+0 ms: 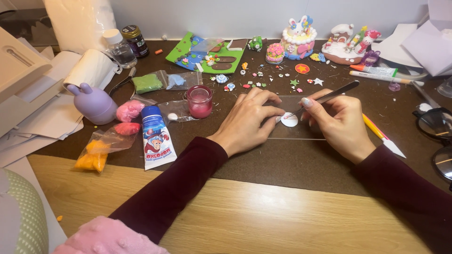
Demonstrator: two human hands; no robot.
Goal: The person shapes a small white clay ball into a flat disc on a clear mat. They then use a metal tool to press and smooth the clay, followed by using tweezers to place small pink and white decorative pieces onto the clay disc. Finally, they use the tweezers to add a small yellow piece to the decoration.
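Two hands work over a small white clay disc (289, 120), flat and smooth, lying on a clear plastic sheet (301, 131) on the dark mat (282, 164). Left hand (247, 122) lies palm down just left of the disc, fingers bent, fingertips pressing the sheet at the disc's edge. Right hand (341, 120) pinches a thin metal tool (329, 96) between thumb and fingers, its tip touching the disc's top. Right of the disc lies a yellow-and-pink modelling knife (381, 135). Left of the disc stand a pink glass jar (199, 101), a blue-and-white tube (156, 136) and soft clay lumps in clear bags (106, 146).
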